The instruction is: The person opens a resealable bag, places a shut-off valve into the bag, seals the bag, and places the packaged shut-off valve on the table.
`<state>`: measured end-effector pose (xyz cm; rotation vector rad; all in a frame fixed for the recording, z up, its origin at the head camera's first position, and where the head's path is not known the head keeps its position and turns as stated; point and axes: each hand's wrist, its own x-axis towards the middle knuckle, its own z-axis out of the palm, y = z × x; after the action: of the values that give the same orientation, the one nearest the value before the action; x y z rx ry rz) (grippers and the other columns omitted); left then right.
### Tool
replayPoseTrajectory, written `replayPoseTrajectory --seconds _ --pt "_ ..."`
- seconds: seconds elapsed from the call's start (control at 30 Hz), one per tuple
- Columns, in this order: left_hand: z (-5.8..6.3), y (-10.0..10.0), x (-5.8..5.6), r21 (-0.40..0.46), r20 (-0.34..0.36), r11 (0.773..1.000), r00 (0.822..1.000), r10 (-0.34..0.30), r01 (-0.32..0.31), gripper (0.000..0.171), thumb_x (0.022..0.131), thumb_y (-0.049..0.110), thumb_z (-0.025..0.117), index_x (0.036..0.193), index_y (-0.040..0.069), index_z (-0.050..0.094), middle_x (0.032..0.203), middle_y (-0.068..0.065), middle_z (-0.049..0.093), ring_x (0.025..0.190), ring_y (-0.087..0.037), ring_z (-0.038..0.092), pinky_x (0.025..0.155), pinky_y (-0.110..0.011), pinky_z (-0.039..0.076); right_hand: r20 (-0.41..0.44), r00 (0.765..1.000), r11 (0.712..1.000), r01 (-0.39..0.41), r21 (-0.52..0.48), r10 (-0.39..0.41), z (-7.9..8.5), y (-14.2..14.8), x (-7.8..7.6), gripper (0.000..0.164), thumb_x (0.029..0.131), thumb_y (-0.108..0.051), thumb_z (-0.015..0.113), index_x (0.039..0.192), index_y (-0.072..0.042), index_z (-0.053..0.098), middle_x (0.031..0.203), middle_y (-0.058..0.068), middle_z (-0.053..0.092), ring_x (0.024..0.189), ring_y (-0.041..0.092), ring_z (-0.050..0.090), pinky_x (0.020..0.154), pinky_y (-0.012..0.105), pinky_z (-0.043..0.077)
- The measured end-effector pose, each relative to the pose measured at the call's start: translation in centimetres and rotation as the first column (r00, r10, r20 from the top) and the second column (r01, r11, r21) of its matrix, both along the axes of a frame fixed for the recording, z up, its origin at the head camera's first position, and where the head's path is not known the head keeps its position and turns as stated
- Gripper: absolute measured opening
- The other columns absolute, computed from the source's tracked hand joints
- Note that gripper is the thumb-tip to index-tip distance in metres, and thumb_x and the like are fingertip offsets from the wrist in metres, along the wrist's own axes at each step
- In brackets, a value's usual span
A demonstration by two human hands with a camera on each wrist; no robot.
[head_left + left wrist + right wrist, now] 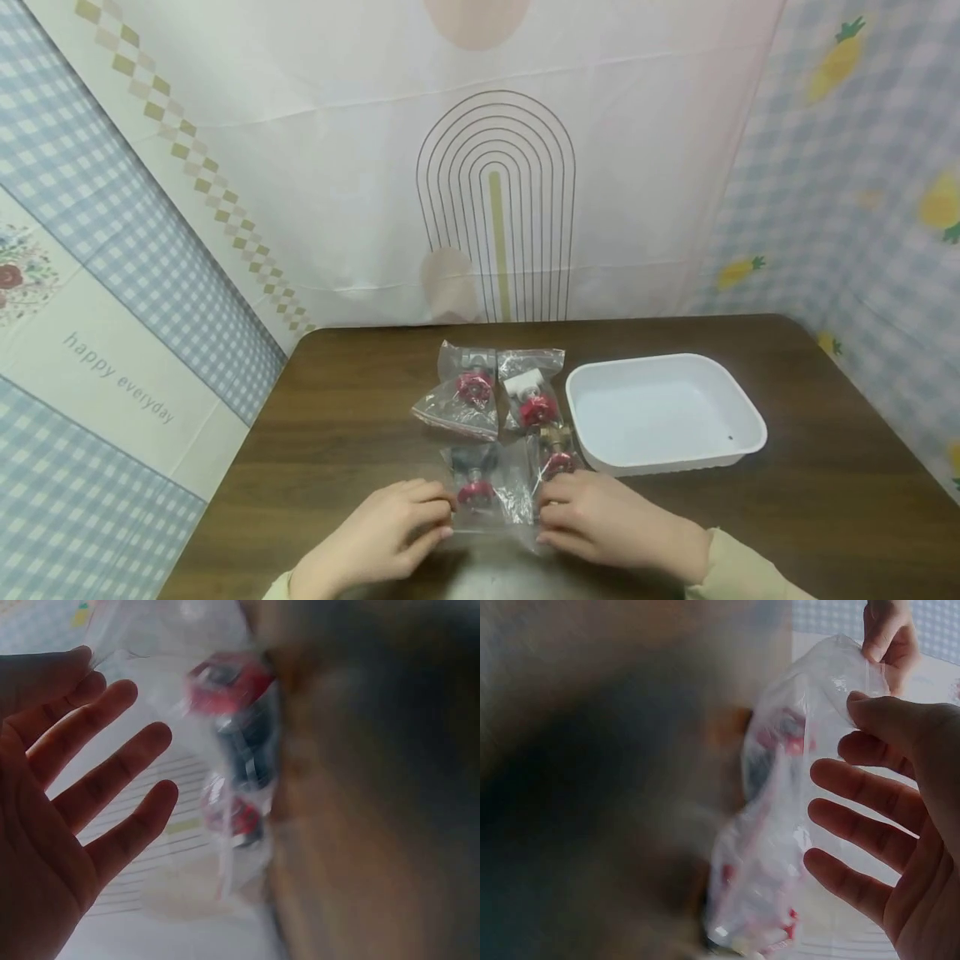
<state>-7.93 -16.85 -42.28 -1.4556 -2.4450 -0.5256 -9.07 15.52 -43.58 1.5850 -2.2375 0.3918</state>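
A clear plastic bag [510, 487] lies at the near middle of the table, holding a dark valve with a red handwheel [476, 493]. At its left edge my left hand [390, 529] pinches the plastic between thumb and forefinger, the other fingers spread apart in the left wrist view. My right hand [611, 521] pinches the opposite edge, its remaining fingers held loose in the right wrist view. Just behind the right fingers lies a bagged brass-coloured valve [557, 450], partly covered by that hand. Farther back are a bagged grey valve [475, 379] and a bagged white valve [528, 396], both with red handwheels.
To the right of the bags stands a white plastic tray [753, 433] with a small dark spot inside. The brown wooden table [352, 392] ends at a hanging patterned cloth [360, 208] behind, with checked cloth [795, 250] along the right side.
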Motion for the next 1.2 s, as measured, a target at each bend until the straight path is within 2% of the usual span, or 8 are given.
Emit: replayPoseTrajectory --seconds 0.1,0.23,0.37,0.57,0.77,0.93,1.07,1.2 --pt "-0.6 0.2 0.4 -0.040 0.046 0.999 0.999 0.001 0.001 0.005 0.094 0.021 0.070 0.092 0.021 0.066 0.103 0.014 0.062 0.089 -0.001 0.057 0.079 -0.017 0.049 0.046 0.999 1.000 -0.008 0.020 0.007 -0.8 -0.1 0.4 0.021 0.094 -0.036 0.072 0.077 -0.026 0.062 0.092 -0.016 0.059 0.081 0.001 0.053 0.072 0.017 0.047" --pt "-1.0 0.5 0.6 -0.103 0.069 0.994 0.997 0.027 -0.019 0.014 0.092 0.023 0.071 0.084 0.023 0.059 0.096 0.015 0.058 0.082 -0.002 0.052 0.074 -0.017 0.046 0.114 0.994 0.999 -0.010 0.047 0.004 -1.5 -0.2 0.8 0.022 0.095 -0.037 0.069 0.077 -0.027 0.061 0.094 -0.017 0.060 0.082 -0.001 0.052 0.073 0.014 0.045" --pt "-1.4 0.8 0.6 -0.164 0.098 0.986 0.994 0.039 -0.023 0.022 0.091 0.024 0.071 0.079 0.025 0.053 0.094 0.015 0.055 0.079 -0.002 0.049 0.070 -0.018 0.045 0.131 0.991 0.998 -0.003 0.059 -0.005 -1.9 -0.2 1.1 0.025 0.095 -0.038 0.070 0.075 -0.027 0.059 0.090 -0.017 0.058 0.078 -0.002 0.050 0.072 0.016 0.045" --pt "-1.8 1.1 0.5 -0.225 0.127 0.974 0.990 0.065 -0.035 0.023 0.090 0.024 0.071 0.076 0.026 0.053 0.087 0.015 0.049 0.074 -0.002 0.045 0.064 -0.019 0.043 0.136 0.990 0.994 0.014 0.111 -0.029 -2.3 -0.5 1.5 0.027 0.094 -0.041 0.069 0.076 -0.028 0.055 0.080 -0.019 0.043 0.071 -0.003 0.039 0.066 0.017 0.040" --pt "-2.1 1.1 0.0 -0.241 0.130 0.966 0.983 0.130 -0.096 0.022 0.084 0.019 0.072 0.074 0.024 0.053 0.081 0.015 0.047 0.066 0.001 0.040 0.054 -0.015 0.036 0.151 0.985 0.984 0.058 0.170 -0.084 -2.2 -1.5 0.9 0.024 0.092 -0.041 0.071 0.081 -0.026 0.056 0.080 -0.017 0.042 0.070 -0.002 0.041 0.062 0.017 0.040" --pt "-2.2 0.7 -0.6 -0.270 0.117 0.951 0.976 0.186 -0.149 0.024 0.080 0.017 0.073 0.071 0.022 0.052 0.078 0.014 0.044 0.065 -0.001 0.038 0.050 -0.016 0.035 0.144 0.983 0.975 0.079 0.209 -0.111 -2.1 -2.9 0.6 0.018 0.093 -0.034 0.071 0.085 -0.024 0.059 0.081 -0.015 0.046 0.072 -0.002 0.045 0.063 0.018 0.044" --pt "-2.5 0.1 -1.3 -0.297 0.072 0.934 0.971 0.228 -0.197 0.026 0.080 0.019 0.074 0.069 0.022 0.051 0.079 0.013 0.043 0.069 -0.005 0.041 0.054 -0.021 0.040 0.126 0.982 0.970 0.112 0.214 -0.142 -2.3 -4.0 0.5 0.014 0.094 -0.031 0.070 0.089 -0.021 0.062 0.082 -0.013 0.048 0.073 0.000 0.050 0.063 0.019 0.046" --pt "-2.7 -0.3 -1.9 -0.308 0.029 0.924 0.968 0.247 -0.227 0.027 0.080 0.020 0.074 0.068 0.022 0.049 0.080 0.011 0.046 0.070 -0.009 0.044 0.058 -0.028 0.046 0.112 0.977 0.966 0.157 0.204 -0.183 -2.2 -4.6 0.4 0.015 0.092 -0.031 0.072 0.088 -0.020 0.062 0.080 -0.012 0.045 0.070 0.002 0.049 0.057 0.017 0.043"
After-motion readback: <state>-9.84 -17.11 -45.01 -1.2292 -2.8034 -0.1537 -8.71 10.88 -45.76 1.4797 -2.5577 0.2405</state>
